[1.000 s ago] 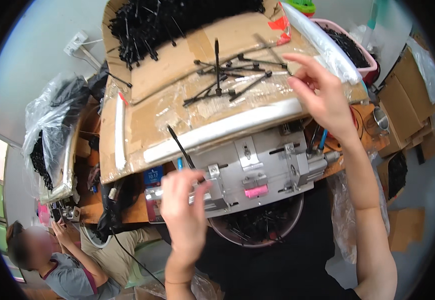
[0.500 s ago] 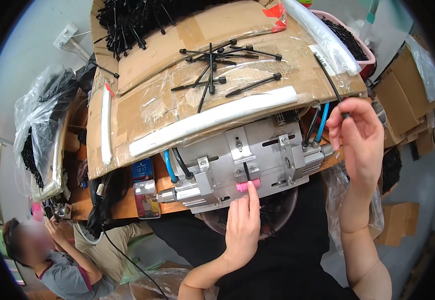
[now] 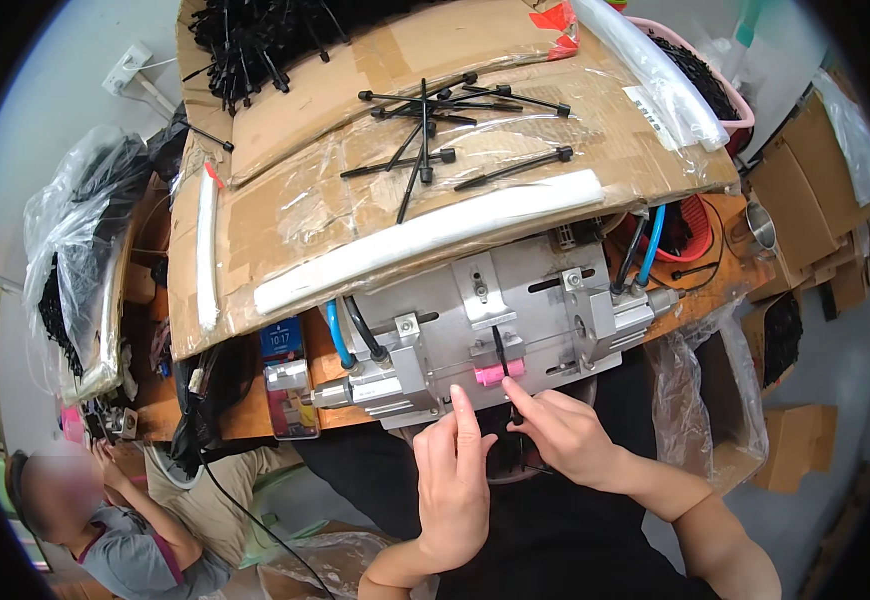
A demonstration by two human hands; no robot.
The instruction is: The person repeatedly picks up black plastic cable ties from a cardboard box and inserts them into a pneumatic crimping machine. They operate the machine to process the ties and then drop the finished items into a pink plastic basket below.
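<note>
A thin black rod (image 3: pixel 500 342) lies in the clamp fixture (image 3: pixel 445 330), crossing the grooved pink block (image 3: pixel 499 372) at the fixture's front. My right hand (image 3: pixel 580 445) has its index fingertip at the near edge of this block, by the rod's end. Its other fingers bend loosely, and no held rod shows in it; a dark bit near the thumb is unclear against the dark background. Just left of it, my left hand (image 3: pixel 455 490) is raised with the index finger stretched out and holds nothing. Its fingertip is apart from the block.
Several knob-ended black rods (image 3: pixel 425 140) lie on the taped cardboard (image 3: pixel 305 210) behind the fixture. Blue hoses (image 3: pixel 338 335) and metal cylinders flank it. A basin, partly hidden, sits below the hands. A red basket (image 3: pixel 693 230) stands right; a person (image 3: pixel 135 540) works at left.
My right hand has come from the upper right, where it held a black rod, down to the pink block. My left index finger has drawn back from the block toward the left.
</note>
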